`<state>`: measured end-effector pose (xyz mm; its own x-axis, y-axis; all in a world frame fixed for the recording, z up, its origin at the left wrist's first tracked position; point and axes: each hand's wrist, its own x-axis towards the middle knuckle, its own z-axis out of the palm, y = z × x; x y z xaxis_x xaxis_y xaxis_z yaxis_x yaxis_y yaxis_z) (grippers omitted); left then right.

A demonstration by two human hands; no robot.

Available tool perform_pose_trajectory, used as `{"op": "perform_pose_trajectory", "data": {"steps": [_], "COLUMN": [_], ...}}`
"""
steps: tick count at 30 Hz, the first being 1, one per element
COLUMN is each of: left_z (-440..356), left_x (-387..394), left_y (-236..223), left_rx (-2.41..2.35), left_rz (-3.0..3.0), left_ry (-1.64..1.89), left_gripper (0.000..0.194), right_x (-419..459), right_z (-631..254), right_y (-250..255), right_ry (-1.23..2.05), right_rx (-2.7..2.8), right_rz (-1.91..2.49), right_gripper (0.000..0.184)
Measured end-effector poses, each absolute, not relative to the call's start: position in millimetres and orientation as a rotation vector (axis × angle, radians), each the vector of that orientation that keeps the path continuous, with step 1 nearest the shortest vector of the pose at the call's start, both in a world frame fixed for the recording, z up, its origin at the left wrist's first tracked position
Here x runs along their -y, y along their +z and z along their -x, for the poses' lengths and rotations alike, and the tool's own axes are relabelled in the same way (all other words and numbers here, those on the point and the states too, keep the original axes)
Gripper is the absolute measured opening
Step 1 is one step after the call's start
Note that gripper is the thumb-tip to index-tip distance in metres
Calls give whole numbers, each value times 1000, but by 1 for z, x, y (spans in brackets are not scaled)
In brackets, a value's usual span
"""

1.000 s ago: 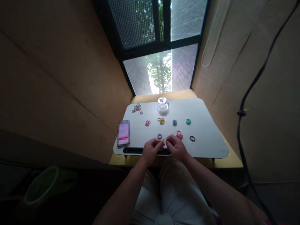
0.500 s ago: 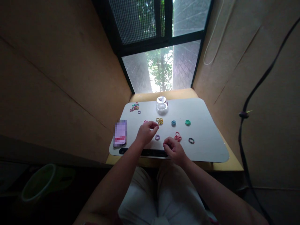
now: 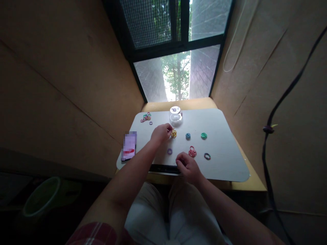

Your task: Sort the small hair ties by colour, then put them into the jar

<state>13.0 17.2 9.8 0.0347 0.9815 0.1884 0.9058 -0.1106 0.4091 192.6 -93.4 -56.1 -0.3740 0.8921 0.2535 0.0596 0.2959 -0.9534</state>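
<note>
My left hand reaches over the white folding table, its thumb and fingers pinched at the pile of yellow hair ties. A bit of yellow shows at its fingertips. Near the front edge my right hand rests with curled fingers; whatever is inside them, if anything, is hidden. Beside it lie red hair ties and one purple hair tie. Blue hair ties, green hair ties and a dark multicoloured hair tie sit farther right. My left hand covers the pink ones.
A clear plastic container stands at the back. At the back left is a mixed pile of hair ties, with a single purple one close by. A phone lies at the left edge, and a black slot runs along the front.
My left hand has moved away from my right hand, forward and left to the yellow pile, carrying a yellow hair tie. My right hand has stayed near the front edge.
</note>
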Motion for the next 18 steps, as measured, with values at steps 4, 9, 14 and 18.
{"op": "perform_pose_trajectory", "data": {"steps": [4, 9, 14, 18], "left_z": [-13, -5, -4, -9], "left_x": [-20, -25, -27, -29], "left_y": [11, 12, 11, 10], "left_rx": [-2014, -2055, -2077, -2087], "left_rz": [-2125, -2156, -2202, -2185], "left_ry": [625, 554, 497, 471], "left_gripper": [15, 18, 19, 20], "right_x": [93, 93, 94, 94], "right_z": [-193, -194, -193, -192], "right_y": [-57, -57, -57, -56], "right_ry": [1190, 1196, 1207, 1193], "right_rx": [1695, 1699, 1683, 1696], "right_rz": [874, 887, 880, 887], "right_gripper": [7, 6, 7, 7]}}
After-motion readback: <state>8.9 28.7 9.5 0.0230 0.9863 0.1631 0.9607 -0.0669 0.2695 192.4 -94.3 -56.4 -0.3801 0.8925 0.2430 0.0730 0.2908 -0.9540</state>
